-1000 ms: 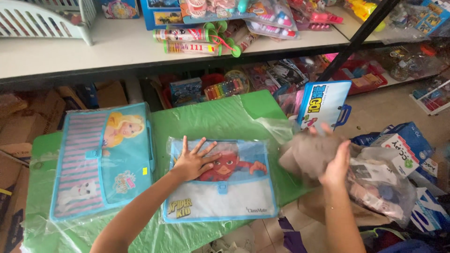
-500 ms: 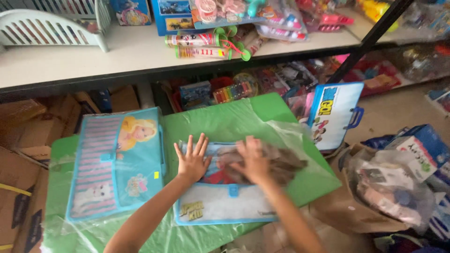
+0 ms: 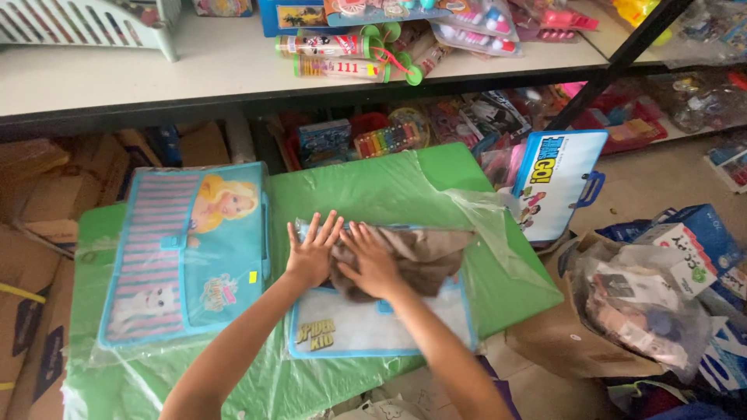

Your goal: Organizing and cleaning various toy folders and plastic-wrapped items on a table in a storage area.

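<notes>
At the centre of the frame both hands lie flat on a blue-edged plastic case [image 3: 366, 330] that rests on a green table [image 3: 373, 190] covered in clear film. The left hand [image 3: 311, 253] presses palm down on the case's upper left corner, fingers spread and gripping nothing. The right hand [image 3: 373, 264], just beside it and nearly touching, lies open with fingers splayed on a crumpled brown cloth [image 3: 424, 253], pressing it onto the case rather than clenching it; the cloth hides most of the cartoon picture on the case's upper half, while the white lower half stays bare. To the left of centre, close beside this case, a larger turquoise case [image 3: 183, 253] with pink stripes and a blonde cartoon figure lies closed in its clear wrapper. At the table's right edge a third case [image 3: 556, 183], white and blue with a handle, stands tilted on its side. In the lower right of the frame a clear plastic bag [image 3: 638, 307] holds bundled goods too blurred to tell, sitting in an open brown cardboard box [image 3: 548, 342]. In the upper left a white slatted basket [image 3: 93, 27] sits on a pale shelf [image 3: 194, 74]; what is in it cannot be told. Packaged toys [image 3: 350, 58] lie along the shelf at top centre.
</notes>
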